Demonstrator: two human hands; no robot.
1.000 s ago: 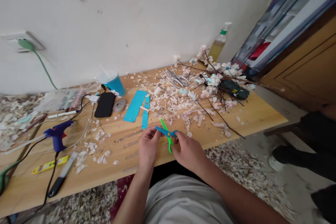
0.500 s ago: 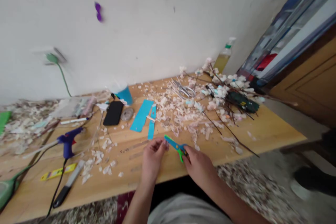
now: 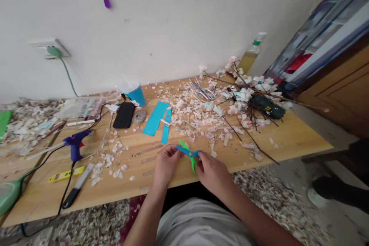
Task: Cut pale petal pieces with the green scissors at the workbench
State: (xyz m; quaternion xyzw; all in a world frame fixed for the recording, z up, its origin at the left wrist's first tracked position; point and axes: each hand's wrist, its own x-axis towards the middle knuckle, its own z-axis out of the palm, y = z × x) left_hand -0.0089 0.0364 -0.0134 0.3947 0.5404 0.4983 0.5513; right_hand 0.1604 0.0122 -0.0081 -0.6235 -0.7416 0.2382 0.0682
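Note:
In my right hand [image 3: 212,170] is a pair of blue and green scissors [image 3: 190,154], gripped by the handles with the blades apart. Their blades point left, and the blue one reaches over the fingertips of my left hand [image 3: 166,161]. Those left fingers are pinched together; a small pale bit seems to show at their tips, too small to name. Just beyond my hands lie a wide blue strip [image 3: 155,119] and a narrow blue strip [image 3: 166,126]. Many pale petal-like scraps [image 3: 196,117] are strewn past them.
Metal scissors [image 3: 203,92] rest among the scraps, beside flowered branches [image 3: 245,84] and an oil-coloured bottle [image 3: 250,55]. To the left are a phone [image 3: 124,115], a tape roll [image 3: 139,117], a blue cup [image 3: 135,95], a glue gun [image 3: 75,144] and a black-handled blade [image 3: 77,186].
The scissors' blades have spread wider apart, with the green one now swung upward. My left fingers stay pinched close to them. The whole view has shifted slightly.

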